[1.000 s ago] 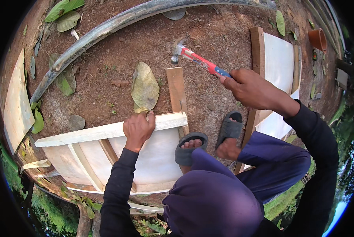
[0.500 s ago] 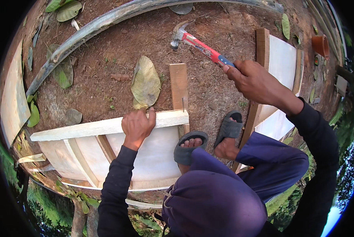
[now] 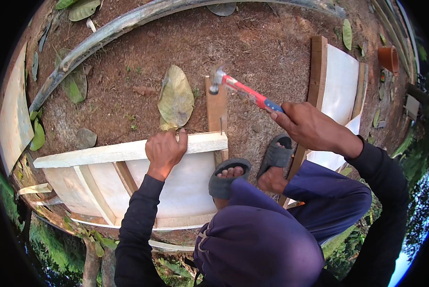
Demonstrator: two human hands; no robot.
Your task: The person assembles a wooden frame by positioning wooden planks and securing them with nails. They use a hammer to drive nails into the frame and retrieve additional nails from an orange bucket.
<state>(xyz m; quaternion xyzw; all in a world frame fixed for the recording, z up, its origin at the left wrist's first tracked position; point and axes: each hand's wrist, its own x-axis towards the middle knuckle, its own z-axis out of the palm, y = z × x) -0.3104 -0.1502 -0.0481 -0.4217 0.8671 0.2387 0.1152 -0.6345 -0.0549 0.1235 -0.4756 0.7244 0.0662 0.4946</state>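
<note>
My left hand (image 3: 164, 152) grips the top rail of a pale wooden frame (image 3: 99, 153) that stands on its edge on the dirt. My right hand (image 3: 306, 125) holds a claw hammer (image 3: 238, 86) with a red and blue handle; its steel head hangs over a brown wooden slat (image 3: 217, 105). A nail (image 3: 221, 125) stands upright near the right end of the rail, below the hammer head. My feet in grey sandals (image 3: 252, 167) rest just right of the frame.
A second framed white panel (image 3: 336, 86) lies at the right. A large dry leaf (image 3: 176, 95) lies on the soil behind the frame. A long grey pipe (image 3: 128, 21) curves across the top. A clay pot (image 3: 389, 57) sits far right, and a board (image 3: 13, 119) at the left.
The hammer has swung down and toward me, from high over the dirt to just above the slat and nail. My left hand has kept its grip on the rail.
</note>
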